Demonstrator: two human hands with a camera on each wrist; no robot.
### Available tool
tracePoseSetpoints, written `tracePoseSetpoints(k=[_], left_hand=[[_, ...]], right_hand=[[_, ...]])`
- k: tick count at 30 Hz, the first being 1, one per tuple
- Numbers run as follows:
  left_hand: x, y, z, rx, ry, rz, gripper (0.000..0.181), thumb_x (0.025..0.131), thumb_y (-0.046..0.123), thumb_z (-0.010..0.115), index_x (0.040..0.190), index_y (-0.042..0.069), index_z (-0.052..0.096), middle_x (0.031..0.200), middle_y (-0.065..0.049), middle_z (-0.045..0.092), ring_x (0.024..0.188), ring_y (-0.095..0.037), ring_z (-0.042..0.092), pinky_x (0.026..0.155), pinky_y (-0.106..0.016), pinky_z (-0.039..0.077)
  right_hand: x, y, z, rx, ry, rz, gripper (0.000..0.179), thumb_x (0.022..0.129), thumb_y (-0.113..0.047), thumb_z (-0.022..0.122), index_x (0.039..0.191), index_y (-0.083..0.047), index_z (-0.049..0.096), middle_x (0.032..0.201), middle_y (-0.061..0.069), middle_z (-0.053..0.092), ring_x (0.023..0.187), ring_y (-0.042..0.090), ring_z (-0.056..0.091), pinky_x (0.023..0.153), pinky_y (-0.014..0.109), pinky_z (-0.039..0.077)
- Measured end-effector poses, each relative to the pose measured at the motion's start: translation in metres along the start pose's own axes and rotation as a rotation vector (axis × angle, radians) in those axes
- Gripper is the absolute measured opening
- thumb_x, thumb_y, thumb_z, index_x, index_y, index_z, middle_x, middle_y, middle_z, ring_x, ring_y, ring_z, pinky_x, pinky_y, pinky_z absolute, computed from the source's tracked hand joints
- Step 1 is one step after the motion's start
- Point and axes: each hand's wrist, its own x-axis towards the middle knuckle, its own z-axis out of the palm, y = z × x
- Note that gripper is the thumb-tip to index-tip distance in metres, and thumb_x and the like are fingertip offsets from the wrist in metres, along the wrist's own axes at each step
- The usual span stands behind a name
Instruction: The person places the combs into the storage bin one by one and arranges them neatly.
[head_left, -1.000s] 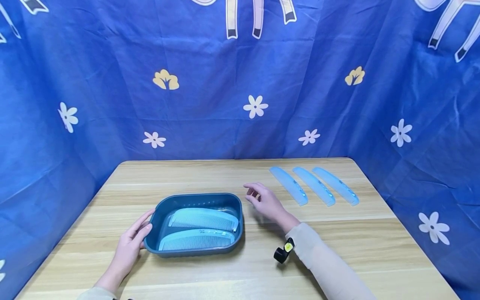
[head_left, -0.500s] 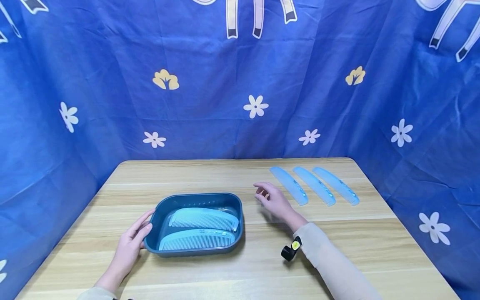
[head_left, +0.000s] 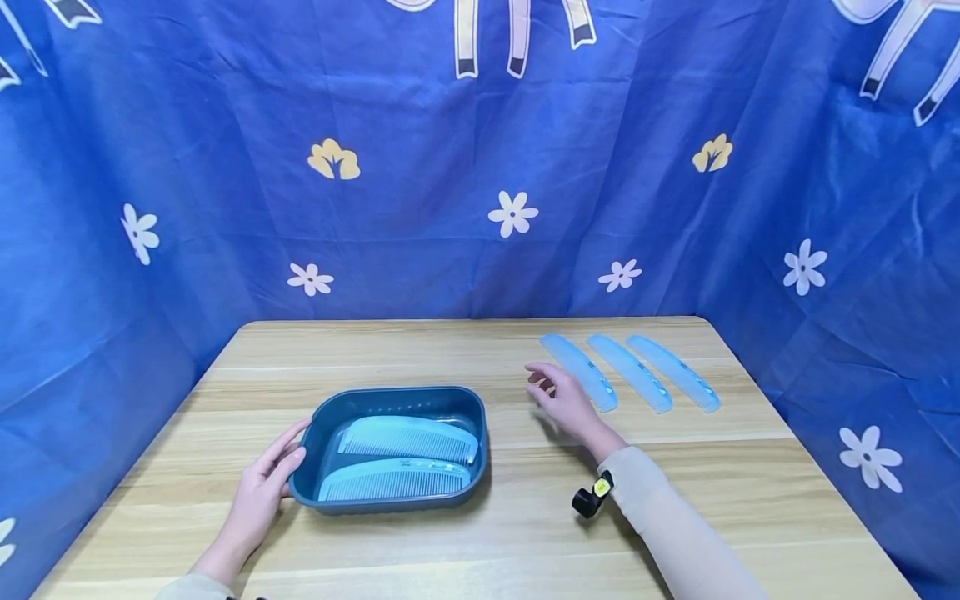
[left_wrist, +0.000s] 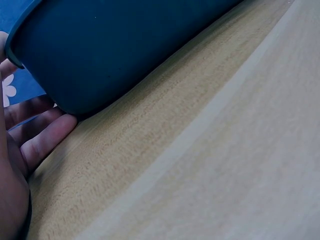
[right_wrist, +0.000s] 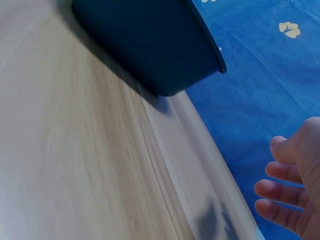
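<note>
A dark teal plastic basin (head_left: pixel 480 450) stands on the table, with two light blue combs (head_left: pixel 408 439) lying in it, teeth toward the near side. My left hand (head_left: pixel 258 492) holds the basin by its left end, thumb at the rim; in the left wrist view several fingers (left_wrist: pixel 50 137) rest against its outer wall low down. Over the table to the basin's right is my right hand (head_left: pixel 566 404), fingers loosely curled and holding nothing. Just beyond it, three blue combs lie slanted side by side: the left comb (head_left: pixel 573 367), the middle comb (head_left: pixel 630 372) and the right comb (head_left: pixel 675 372).
The wooden table (head_left: pixel 525 533) has rounded far corners. A blue cloth (head_left: pixel 420 267) with flowers and animal legs printed on it hangs behind and on both sides. A small black device (head_left: pixel 591 498) sits on the right sleeve.
My right hand has moved right, away from the basin and up to the left comb of the three. My left hand, the basin and the combs have stayed put.
</note>
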Motion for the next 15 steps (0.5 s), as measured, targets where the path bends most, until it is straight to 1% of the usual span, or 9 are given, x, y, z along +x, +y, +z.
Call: tracePoseSetpoints(k=[1,3,7,15], left_hand=[[0.000,0.000,0.000,0.002,0.000,0.001,0.043,0.100,0.026,0.044,0.142,0.017,0.041,0.113,0.002,0.050,0.091,-0.004,0.057,0.063,-0.031,0.055],[0.001,0.001,0.000,0.010,-0.002,0.003,0.043,0.100,0.026,0.045,0.142,0.017,0.041,0.114,0.001,0.050,0.092,-0.002,0.056,0.063,-0.031,0.055],[0.001,0.001,0.000,0.008,-0.006,0.004,0.043,0.100,0.025,0.045,0.142,0.017,0.041,0.115,-0.002,0.050,0.094,-0.002,0.055,0.064,-0.030,0.055],[0.000,0.002,0.000,0.008,-0.008,0.003,0.043,0.100,0.025,0.044,0.142,0.016,0.040,0.115,0.000,0.050,0.096,-0.002,0.055,0.064,-0.031,0.055]], right_hand=[[0.000,0.001,-0.002,0.005,0.001,0.013,0.034,0.086,-0.004,0.064,0.120,0.001,0.058,0.096,0.009,0.063,0.079,0.018,0.059,0.070,0.029,0.051],[-0.001,0.004,-0.005,0.013,0.007,0.028,0.035,0.086,-0.003,0.064,0.120,0.001,0.058,0.095,0.011,0.062,0.080,0.018,0.059,0.072,0.031,0.052],[-0.002,0.010,-0.010,0.017,0.023,0.040,0.034,0.086,-0.001,0.063,0.120,0.001,0.058,0.095,0.014,0.062,0.081,0.019,0.059,0.073,0.032,0.052],[-0.001,0.017,-0.023,-0.034,0.030,0.079,0.035,0.088,-0.003,0.062,0.123,-0.002,0.057,0.097,0.013,0.062,0.081,0.020,0.059,0.074,0.034,0.051]])
